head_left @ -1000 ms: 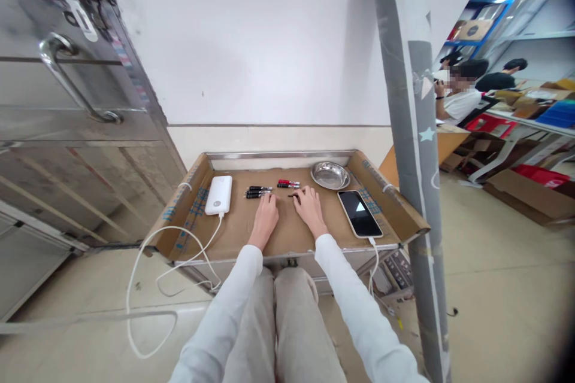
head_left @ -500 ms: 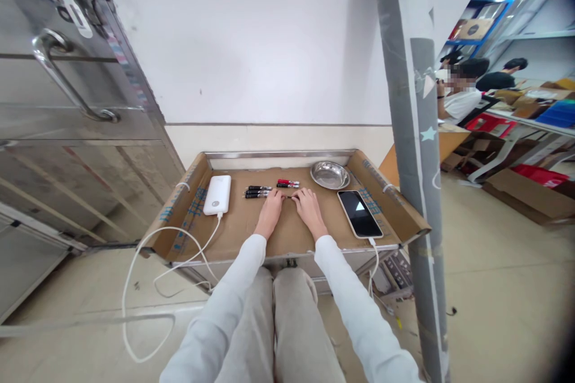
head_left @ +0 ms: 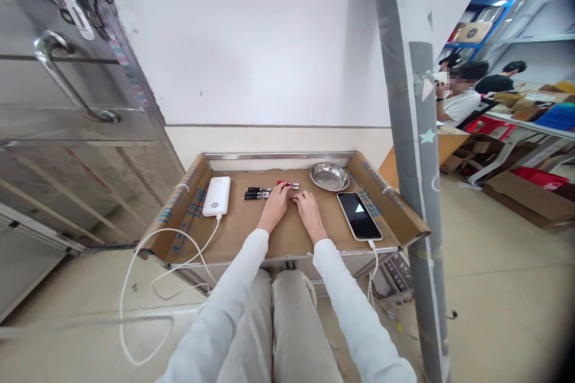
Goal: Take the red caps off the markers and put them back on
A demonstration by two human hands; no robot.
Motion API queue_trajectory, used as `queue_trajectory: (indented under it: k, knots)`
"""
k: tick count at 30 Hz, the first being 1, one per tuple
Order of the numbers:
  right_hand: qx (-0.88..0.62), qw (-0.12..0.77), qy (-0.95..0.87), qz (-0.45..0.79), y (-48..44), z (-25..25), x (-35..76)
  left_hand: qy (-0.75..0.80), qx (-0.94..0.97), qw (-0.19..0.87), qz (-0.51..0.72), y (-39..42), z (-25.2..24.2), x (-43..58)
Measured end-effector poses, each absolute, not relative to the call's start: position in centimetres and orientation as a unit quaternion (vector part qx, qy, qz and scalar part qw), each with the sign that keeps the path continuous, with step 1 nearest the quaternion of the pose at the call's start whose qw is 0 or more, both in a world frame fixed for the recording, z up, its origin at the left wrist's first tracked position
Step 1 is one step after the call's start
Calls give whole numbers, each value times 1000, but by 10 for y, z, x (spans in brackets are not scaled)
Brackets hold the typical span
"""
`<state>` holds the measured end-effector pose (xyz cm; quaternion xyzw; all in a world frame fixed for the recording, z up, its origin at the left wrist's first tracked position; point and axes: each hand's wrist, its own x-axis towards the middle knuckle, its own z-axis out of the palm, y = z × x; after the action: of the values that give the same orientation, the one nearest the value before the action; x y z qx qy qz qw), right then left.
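Observation:
My left hand (head_left: 275, 208) reaches over the cardboard-covered table with its fingers together and bent down. Its fingertips cover part of a short row with a red pen (head_left: 284, 183) and a darker one beside it; what they pinch, if anything, is hidden. Close by on the right, my right hand (head_left: 309, 212) rests with curled fingers on the cardboard, its fingertips close together near a small dark thing too small to name. Left of my left hand lie several black pens (head_left: 257, 195) side by side. Beyond my right hand stands a round metal dish (head_left: 329, 176).
A white power bank (head_left: 216, 196) with a cable lies on the left of the table, a phone (head_left: 359, 216) on the right. Cardboard (head_left: 395, 206) curls up along the table's sides. A wrapped grey pole (head_left: 420, 131) stands at the right. People sit farther off.
My left hand has moved forward and to the right, from the small dark thing between both hands to the red and dark pens. My right hand has stayed nearly in place.

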<state>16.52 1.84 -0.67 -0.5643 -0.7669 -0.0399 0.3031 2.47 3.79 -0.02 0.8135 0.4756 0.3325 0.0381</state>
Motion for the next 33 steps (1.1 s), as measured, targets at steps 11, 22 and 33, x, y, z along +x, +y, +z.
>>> queue_trajectory:
  k: [11,22,33]
  knots:
    - [-627,367,-687,-18,2,4,172,529,812,-55,240,3,1,21]
    - [-487,345,-801,42,-8,13,158,551,773,-42,311,-1,2,17]
    - [-572,279,-770,-33,15,9,146,763,594,-120,225,-13,10,18]
